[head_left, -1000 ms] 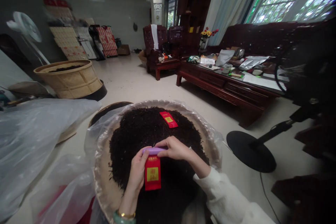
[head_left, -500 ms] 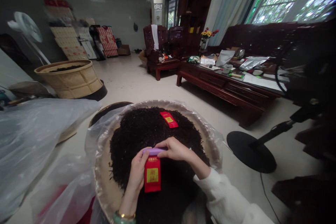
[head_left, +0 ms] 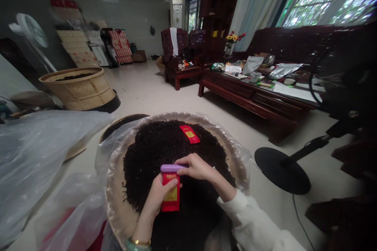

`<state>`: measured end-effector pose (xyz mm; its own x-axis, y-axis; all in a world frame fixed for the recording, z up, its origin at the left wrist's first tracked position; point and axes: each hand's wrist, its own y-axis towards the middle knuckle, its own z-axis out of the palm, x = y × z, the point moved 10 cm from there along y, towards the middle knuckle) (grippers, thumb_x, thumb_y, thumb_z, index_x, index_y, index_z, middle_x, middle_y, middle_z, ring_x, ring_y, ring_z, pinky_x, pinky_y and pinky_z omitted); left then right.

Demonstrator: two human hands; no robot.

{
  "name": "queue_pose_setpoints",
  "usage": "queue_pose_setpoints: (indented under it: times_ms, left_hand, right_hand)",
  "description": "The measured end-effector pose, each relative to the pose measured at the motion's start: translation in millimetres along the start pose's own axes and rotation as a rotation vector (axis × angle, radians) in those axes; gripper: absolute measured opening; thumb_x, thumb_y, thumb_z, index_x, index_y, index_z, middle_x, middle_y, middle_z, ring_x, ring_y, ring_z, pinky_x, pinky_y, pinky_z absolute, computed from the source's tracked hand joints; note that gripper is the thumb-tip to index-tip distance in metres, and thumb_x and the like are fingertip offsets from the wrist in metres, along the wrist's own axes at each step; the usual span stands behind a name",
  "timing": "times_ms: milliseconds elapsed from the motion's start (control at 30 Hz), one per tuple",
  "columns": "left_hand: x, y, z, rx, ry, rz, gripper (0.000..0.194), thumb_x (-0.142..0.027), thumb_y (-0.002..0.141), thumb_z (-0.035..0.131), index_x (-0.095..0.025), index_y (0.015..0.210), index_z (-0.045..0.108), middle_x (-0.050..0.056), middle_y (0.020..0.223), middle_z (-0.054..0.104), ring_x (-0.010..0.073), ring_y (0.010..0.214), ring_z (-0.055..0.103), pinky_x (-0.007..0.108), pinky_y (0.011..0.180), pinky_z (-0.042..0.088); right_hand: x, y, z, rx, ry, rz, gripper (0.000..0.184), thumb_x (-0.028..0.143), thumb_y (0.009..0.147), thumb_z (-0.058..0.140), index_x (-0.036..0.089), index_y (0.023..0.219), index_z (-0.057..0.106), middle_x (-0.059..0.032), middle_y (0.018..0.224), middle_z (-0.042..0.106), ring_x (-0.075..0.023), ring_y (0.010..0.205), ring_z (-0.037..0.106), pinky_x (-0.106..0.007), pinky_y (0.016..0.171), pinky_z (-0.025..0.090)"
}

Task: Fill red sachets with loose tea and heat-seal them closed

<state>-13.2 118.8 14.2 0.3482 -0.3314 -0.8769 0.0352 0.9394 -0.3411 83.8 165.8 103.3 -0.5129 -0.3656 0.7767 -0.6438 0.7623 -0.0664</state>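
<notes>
Red packet (head_left: 172, 197) between left fingers (head_left: 169, 185)

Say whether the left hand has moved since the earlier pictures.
Yes: judged against the basket rim, the left hand has shifted slightly down and rightward.

Left hand (head_left: 159, 192) angled upward; thumb (head_left: 171, 184) lay across toward the right. Right hand (head_left: 194, 166) pinched, forearm (head_left: 225, 185) slanted.

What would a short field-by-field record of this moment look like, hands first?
Left hand: holds a red packet
Right hand: grips a purple tool at the packet's top end
Basket: round, below both hands
Contents: dark leaves; second packet lying on them, beyond the hands
Background: low table at right
</notes>
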Motion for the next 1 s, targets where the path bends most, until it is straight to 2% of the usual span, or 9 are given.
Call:
queue_pose_setpoints:
  times_ms: [100, 200, 267, 400, 567, 667, 767, 900, 1000]
  left_hand:
    - [7.0, 1.1, -2.9, -0.002, 0.078, -0.02, 0.069, -0.044, 0.045, 0.088, -0.009, 0.097, 0.061, 0.014, 0.085, 0.072, 0.0257, 0.072, 0.07, 0.031, 0.065, 0.055]
    - [3.4, 0.7, -4.4, -0.012, 0.07, -0.012, 0.068, -0.045, 0.045, 0.088, -0.01, 0.097, 0.062, 0.015, 0.093, 0.072, 0.0255, 0.073, 0.07, 0.03, 0.064, 0.056]
    - [0.0, -0.2, -3.6, -0.012, 0.068, -0.018, 0.067, -0.044, 0.043, 0.089, -0.011, 0.096, 0.063, 0.016, 0.096, 0.072, 0.025, 0.073, 0.07, 0.03, 0.064, 0.055]
    - [-2.8, -0.7, -3.1, -0.03, 0.063, -0.022, 0.068, -0.044, 0.041, 0.089, -0.01, 0.093, 0.063, 0.013, 0.084, 0.073, 0.0254, 0.07, 0.07, 0.03, 0.063, 0.055]
    - [2.1, 0.7, -4.7, -0.034, 0.065, -0.027, 0.068, -0.045, 0.042, 0.089, -0.01, 0.093, 0.061, 0.013, 0.083, 0.072, 0.0272, 0.072, 0.071, 0.031, 0.062, 0.056]
    - [0.2, 0.3, -6.2, -0.024, 0.075, -0.018, 0.066, -0.045, 0.045, 0.088, -0.01, 0.094, 0.061, 0.012, 0.082, 0.072, 0.0254, 0.071, 0.07, 0.029, 0.061, 0.055]
    - [-4.7, -1.0, -8.9, -0.044, 0.069, -0.01, 0.068, -0.046, 0.045, 0.087, -0.011, 0.097, 0.062, 0.013, 0.09, 0.072, 0.024, 0.07, 0.07, 0.028, 0.06, 0.055]
    - [-8.8, -2.4, -9.4, -0.07, 0.046, -0.004, 0.068, -0.044, 0.042, 0.088, -0.011, 0.096, 0.064, 0.015, 0.098, 0.071, 0.0234, 0.07, 0.07, 0.03, 0.063, 0.056]
    - [-7.7, -1.7, -8.3, -0.07, 0.041, 0.0, 0.067, -0.044, 0.043, 0.088, -0.011, 0.096, 0.064, 0.014, 0.096, 0.072, 0.0227, 0.069, 0.07, 0.031, 0.064, 0.056]
  right_hand:
    - [-7.3, 2.4, -2.6, 0.016, 0.086, 0.0, 0.033, 0.029, 0.074, 0.067, 0.018, 0.105, 0.072, 0.0025, 0.083, 0.07, -0.0163, 0.075, 0.058, -0.021, 0.067, 0.038]
    - [-17.9, 4.2, -14.7, -0.024, 0.237, 0.002, 0.045, 0.036, 0.072, 0.069, 0.013, 0.111, 0.069, -0.0038, 0.099, 0.069, -0.022, 0.089, 0.06, -0.027, 0.076, 0.043]
    - [-22.4, 4.3, -19.8, -0.034, 0.286, 0.007, 0.049, 0.039, 0.072, 0.069, 0.012, 0.112, 0.067, -0.006, 0.103, 0.069, -0.0237, 0.092, 0.06, -0.029, 0.079, 0.044]
    - [-15.4, 3.8, -11.1, 0.018, 0.209, -0.009, 0.043, 0.033, 0.071, 0.071, 0.014, 0.109, 0.07, -0.0034, 0.096, 0.07, -0.0213, 0.086, 0.061, -0.027, 0.076, 0.044]
    - [-4.3, 4.9, -0.5, -0.019, 0.091, -0.033, 0.027, 0.025, 0.075, 0.067, 0.016, 0.1, 0.073, 0.0011, 0.082, 0.07, -0.0176, 0.077, 0.061, -0.023, 0.07, 0.041]
    - [-9.6, 6.7, -0.2, -0.024, 0.192, -0.045, 0.031, 0.028, 0.075, 0.068, 0.016, 0.103, 0.071, -0.0003, 0.089, 0.071, -0.0203, 0.084, 0.062, -0.025, 0.075, 0.044]
    - [-26.2, 9.2, -12.1, -0.095, 0.323, -0.036, 0.042, 0.034, 0.073, 0.07, 0.015, 0.11, 0.068, -0.0039, 0.103, 0.069, -0.0241, 0.096, 0.062, -0.031, 0.086, 0.046]
    - [-55.0, 10.1, -27.9, -0.229, 0.145, 0.104, 0.048, 0.029, 0.071, 0.073, 0.013, 0.115, 0.065, -0.0077, 0.107, 0.068, -0.0254, 0.095, 0.062, -0.036, 0.087, 0.045]
    - [-54.8, 10.2, -25.7, -0.271, -0.004, 0.138, 0.048, 0.028, 0.073, 0.073, 0.013, 0.118, 0.064, -0.0102, 0.11, 0.066, -0.0252, 0.097, 0.059, -0.035, 0.087, 0.043]
